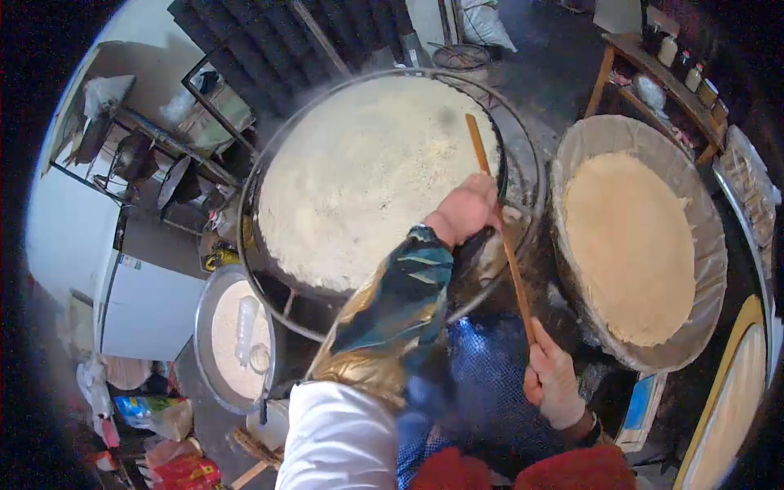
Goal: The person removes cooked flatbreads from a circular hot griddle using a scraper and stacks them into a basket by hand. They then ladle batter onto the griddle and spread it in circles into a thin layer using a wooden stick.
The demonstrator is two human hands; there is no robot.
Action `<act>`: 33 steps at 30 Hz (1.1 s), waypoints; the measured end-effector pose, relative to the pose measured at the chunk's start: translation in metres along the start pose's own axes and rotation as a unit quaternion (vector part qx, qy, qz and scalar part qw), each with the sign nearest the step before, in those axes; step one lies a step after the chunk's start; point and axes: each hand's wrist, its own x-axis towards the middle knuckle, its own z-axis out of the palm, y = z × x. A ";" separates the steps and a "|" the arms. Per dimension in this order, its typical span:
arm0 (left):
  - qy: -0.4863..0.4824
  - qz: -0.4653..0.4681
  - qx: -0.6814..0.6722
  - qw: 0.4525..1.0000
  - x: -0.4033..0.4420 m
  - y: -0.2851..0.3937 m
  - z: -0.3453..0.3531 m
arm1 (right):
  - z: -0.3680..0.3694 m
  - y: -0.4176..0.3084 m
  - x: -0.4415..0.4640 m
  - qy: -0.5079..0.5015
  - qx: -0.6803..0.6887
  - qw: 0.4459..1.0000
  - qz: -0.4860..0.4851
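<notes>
A long, thin wooden stick [516, 278] slants across the near right side of a large round griddle. My left hand [465, 214] is closed around its upper part, over the griddle's right edge. Lower down, my right hand [557, 377] grips the near end of the stick, close to my lap. A wide, pale, thin sheet of batter [367, 180] covers the griddle, its surface rough and speckled in places. A round metal ring [245, 245] runs around the griddle. The stick's far tip rests over or on the sheet; contact cannot be made out.
At right stands a large lined basket [709, 327] of beige batter or dough [633, 245]. A metal basin [204, 359] holds pale flour-like stuff and a clear plastic scoop or bottle [245, 327]. A wooden bench [604, 77] with bottles is behind; cluttered shelving [175, 147] lies left.
</notes>
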 end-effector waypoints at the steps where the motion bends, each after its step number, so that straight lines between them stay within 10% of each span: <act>1: -0.037 0.012 0.032 0.999 0.005 -0.013 0.001 | -0.002 -0.002 0.017 -0.046 0.065 0.997 0.002; 10: 0.027 -0.143 0.112 0.983 -0.105 -0.131 -0.045 | 0.065 -0.031 0.119 -0.243 0.225 0.940 0.081; 17: -0.016 -0.297 0.166 0.940 -0.284 -0.131 -0.113 | 0.165 -0.012 0.124 -0.308 0.019 0.949 0.064; 22: -0.070 -0.398 0.136 0.905 -0.412 -0.038 -0.131 | 0.179 0.034 0.073 -0.316 -0.173 0.920 -0.152; 29: 0.090 -0.122 -0.029 0.988 -0.130 0.052 -0.074 | 0.035 0.046 -0.044 -0.056 -0.209 0.971 -0.103; 31: 0.143 0.021 -0.109 0.983 -0.046 0.043 -0.040 | 0.020 0.015 -0.045 0.088 -0.125 0.986 0.069; 33: 0.140 0.052 0.012 0.989 -0.007 0.012 0.007 | -0.007 0.007 -0.012 0.022 -0.201 0.976 -0.081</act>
